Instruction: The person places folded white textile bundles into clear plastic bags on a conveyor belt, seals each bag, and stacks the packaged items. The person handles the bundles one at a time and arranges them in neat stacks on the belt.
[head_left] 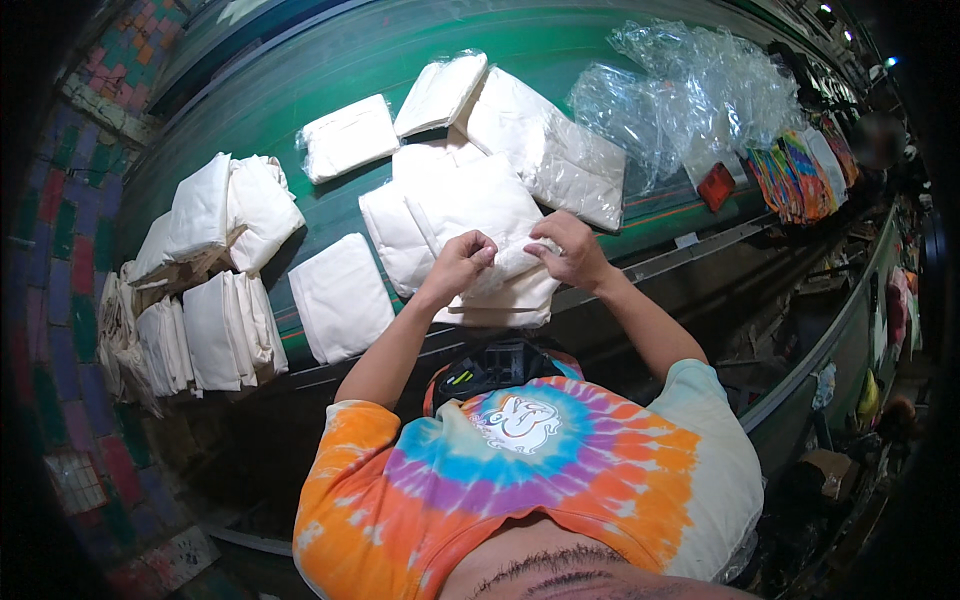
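Folded cloth pile (480, 215) before the person, stacked bundles (215, 330) left, plastic bags (690, 95) behind right

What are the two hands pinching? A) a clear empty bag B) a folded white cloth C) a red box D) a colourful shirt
B: the left hand and right hand both grip the folded white cloth on the green table.

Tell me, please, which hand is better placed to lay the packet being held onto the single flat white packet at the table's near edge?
Probably the left hand. Both hands pinch the bagged white packet, but the single flat packet lies on the left hand's side, across no other arm. The right hand would have to cross over.
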